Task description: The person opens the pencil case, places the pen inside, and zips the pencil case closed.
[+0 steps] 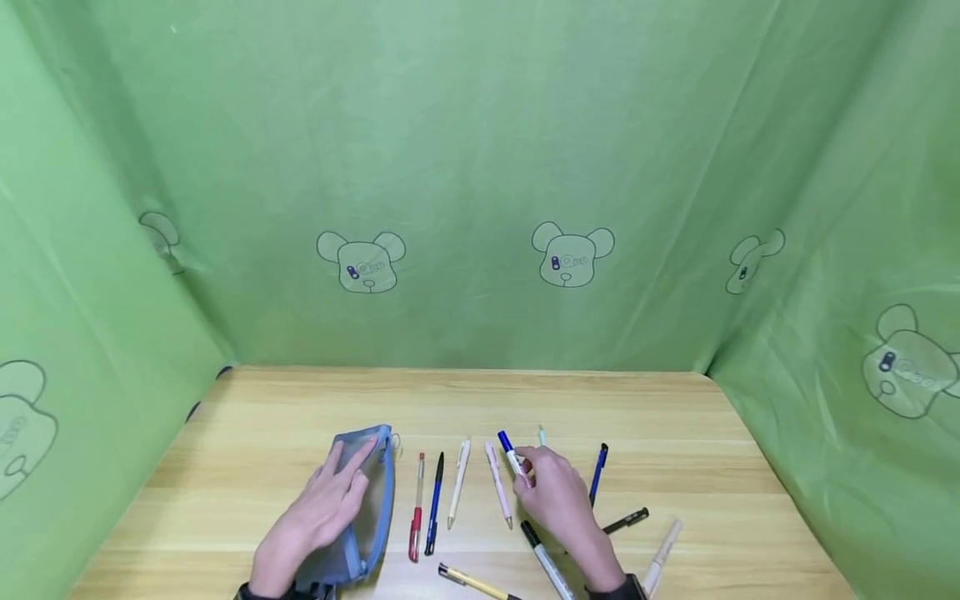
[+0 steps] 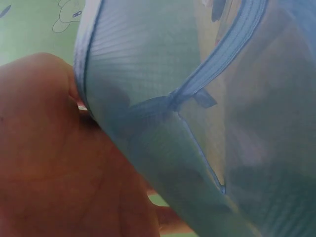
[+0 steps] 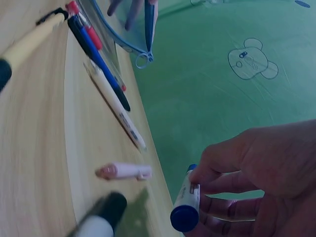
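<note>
Counting 1 pouch (image 1: 389, 485), 1 blue-capped marker (image 1: 514, 458), 1 black-capped marker (image 1: 547, 560), 9 pens (image 1: 498, 482); right hand (image 1: 555, 493) covers some table (image 1: 285, 408), so pen count may be low. Left hand (image 1: 321, 510): fingers straight, partly apart, resting on pouch, which lies nearer table's left edge than right. Right hand: thumb and fingers clamped on blue-capped marker, right of table centre, well short of far edge. Pale pen (image 1: 663, 557) sits nearest right edge.
</note>
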{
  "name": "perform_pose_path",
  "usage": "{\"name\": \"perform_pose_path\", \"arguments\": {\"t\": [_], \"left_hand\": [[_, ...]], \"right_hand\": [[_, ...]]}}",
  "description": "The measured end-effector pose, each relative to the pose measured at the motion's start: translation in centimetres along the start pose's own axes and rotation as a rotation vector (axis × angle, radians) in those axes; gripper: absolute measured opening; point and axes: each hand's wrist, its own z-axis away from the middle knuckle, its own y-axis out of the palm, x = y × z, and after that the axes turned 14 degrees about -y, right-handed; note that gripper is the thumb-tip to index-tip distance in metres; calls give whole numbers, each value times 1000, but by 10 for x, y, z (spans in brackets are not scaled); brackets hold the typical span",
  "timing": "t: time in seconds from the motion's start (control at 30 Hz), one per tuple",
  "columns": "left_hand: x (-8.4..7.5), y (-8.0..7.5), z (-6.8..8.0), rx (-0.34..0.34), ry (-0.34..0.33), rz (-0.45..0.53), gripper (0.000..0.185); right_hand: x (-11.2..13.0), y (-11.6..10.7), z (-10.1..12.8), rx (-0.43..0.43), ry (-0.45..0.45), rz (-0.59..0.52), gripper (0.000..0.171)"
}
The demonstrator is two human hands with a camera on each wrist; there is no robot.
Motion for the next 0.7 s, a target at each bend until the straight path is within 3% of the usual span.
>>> {"name": "perform_pose_path", "arguments": {"t": [0.33, 0.53, 0.7], "left_hand": [[1, 0, 0, 2, -2, 2, 57], [1, -1, 0, 0, -5, 3, 56], [2, -2, 1, -3, -6, 0, 56]], "right_hand": [[27, 18, -12, 18, -41, -100, 48], [42, 29, -16, 74, -43, -206, 47], [53, 37, -20, 90, -60, -216, 47]]}}
